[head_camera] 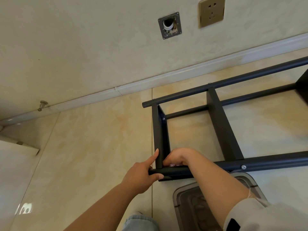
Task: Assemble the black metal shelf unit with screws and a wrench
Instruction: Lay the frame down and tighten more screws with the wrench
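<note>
The black metal shelf unit (pixel 221 127) lies on its side on the tiled floor, its round posts running right and its flat shelf panels crossing between them. My left hand (pixel 141 174) grips the end of the near post (pixel 168 172), index finger stretched up along the end panel (pixel 160 135). My right hand (pixel 178 157) is curled inside the corner where that panel meets the post, fingers closed on something small that I cannot make out. A silver screw head (pixel 243 167) shows farther right on the near post.
A clear plastic tub (pixel 188 207) sits on the floor under my right forearm. The wall with its white skirting board (pixel 133 85) runs behind the shelf, with a socket (pixel 211 11) and an open wall box (pixel 169 25). A doorstop (pixel 42 105) sticks out at the left.
</note>
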Demonstrator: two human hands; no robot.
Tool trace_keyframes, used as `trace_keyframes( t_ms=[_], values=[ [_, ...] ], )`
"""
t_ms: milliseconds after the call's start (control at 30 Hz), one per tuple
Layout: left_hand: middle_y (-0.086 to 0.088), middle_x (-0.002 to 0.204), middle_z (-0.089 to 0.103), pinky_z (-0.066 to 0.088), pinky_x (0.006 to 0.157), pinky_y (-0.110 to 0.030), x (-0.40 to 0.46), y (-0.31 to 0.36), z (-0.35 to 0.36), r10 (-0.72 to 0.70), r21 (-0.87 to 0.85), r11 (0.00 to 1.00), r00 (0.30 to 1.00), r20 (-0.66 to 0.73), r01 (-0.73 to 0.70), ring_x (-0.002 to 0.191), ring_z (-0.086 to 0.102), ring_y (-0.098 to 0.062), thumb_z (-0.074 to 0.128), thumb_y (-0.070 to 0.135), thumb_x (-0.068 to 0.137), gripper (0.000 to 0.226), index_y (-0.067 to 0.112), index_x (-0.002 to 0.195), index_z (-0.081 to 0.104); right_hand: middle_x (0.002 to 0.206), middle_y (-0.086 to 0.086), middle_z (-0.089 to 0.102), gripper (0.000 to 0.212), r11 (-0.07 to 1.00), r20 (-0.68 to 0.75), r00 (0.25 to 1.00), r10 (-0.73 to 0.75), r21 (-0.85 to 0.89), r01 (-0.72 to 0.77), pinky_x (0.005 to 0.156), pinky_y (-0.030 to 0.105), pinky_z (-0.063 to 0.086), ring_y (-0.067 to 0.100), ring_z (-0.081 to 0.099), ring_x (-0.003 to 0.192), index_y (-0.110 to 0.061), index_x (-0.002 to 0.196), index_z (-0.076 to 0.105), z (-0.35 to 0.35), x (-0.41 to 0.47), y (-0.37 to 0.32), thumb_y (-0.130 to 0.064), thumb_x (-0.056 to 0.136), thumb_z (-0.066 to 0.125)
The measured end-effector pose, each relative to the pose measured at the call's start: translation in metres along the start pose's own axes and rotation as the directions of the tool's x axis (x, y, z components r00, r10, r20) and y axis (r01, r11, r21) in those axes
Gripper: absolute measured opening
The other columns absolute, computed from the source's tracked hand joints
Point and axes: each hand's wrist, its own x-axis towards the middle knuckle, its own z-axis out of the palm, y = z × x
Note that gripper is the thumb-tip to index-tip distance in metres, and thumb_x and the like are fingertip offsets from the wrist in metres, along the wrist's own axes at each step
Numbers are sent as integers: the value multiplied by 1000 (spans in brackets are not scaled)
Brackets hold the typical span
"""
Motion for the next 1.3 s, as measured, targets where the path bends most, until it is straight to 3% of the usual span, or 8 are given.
trace_keyframes(
  t_ms=[167, 467, 667, 900, 1000, 1133, 1300],
  values=[
    [6, 99, 63, 52, 83, -24, 0, 3, 1, -3, 3, 1000, 1000, -8, 3, 82, 60, -8, 58, 45, 89, 80, 58, 132, -9, 83, 0, 60, 17, 1000, 15, 1000, -8, 11, 8, 75, 26, 44, 12, 56, 77, -16, 90, 64, 0, 1, 0, -32, 91, 57],
    [4, 100, 64, 51, 85, -26, -1, 2, 3, -10, -9, 1000, 1000, 4, 10, 84, 61, -10, 57, 47, 89, 80, 60, 130, -10, 72, -1, 57, 21, 999, 13, 1000, 6, -35, -5, 73, 26, 43, 12, 53, 69, -18, 76, 59, 2, 1, 0, -32, 91, 56],
    [4, 100, 64, 51, 85, -26, -2, 3, 2, -21, -13, 1000, 1000, 8, 21, 85, 61, -10, 58, 46, 89, 81, 59, 131, -10, 67, -2, 57, 21, 997, 72, 997, 22, 77, -27, 75, 24, 43, 9, 52, 63, -16, 79, 60, -3, -3, 0, -26, 95, 53],
    [3, 99, 64, 51, 84, -26, -3, 4, 1, -16, -14, 1000, 1000, 12, 16, 83, 61, -11, 57, 45, 90, 81, 55, 138, -7, 71, -1, 54, 23, 1000, 37, 999, 17, -11, -17, 81, 28, 44, 10, 51, 66, -18, 74, 59, 0, 1, 0, -29, 94, 54],
    [3, 102, 64, 51, 85, -25, -3, 4, 1, -20, -17, 1000, 1000, 10, 20, 85, 61, -11, 58, 45, 90, 81, 54, 140, -6, 71, -1, 58, 20, 1000, 44, 999, 11, 7, -11, 80, 27, 44, 9, 53, 67, -17, 78, 61, 0, 0, 1, -29, 93, 55],
    [2, 102, 65, 51, 85, -26, -4, 5, 1, -18, -17, 1000, 1000, 14, 19, 85, 61, -12, 58, 44, 90, 81, 55, 139, -6, 70, -1, 59, 20, 1000, 43, 999, -6, 3, 5, 67, 23, 43, 9, 52, 59, -15, 80, 62, -1, 1, 1, -28, 93, 56],
    [2, 102, 65, 51, 85, -26, -3, 3, 1, -20, -23, 1000, 1000, 9, 20, 86, 61, -12, 58, 45, 89, 81, 56, 138, -6, 89, 5, 62, 18, 999, 56, 998, -4, 49, 1, 84, 30, 47, 17, 55, 81, -11, 98, 65, 0, 3, 1, -25, 93, 55]
  ],
)
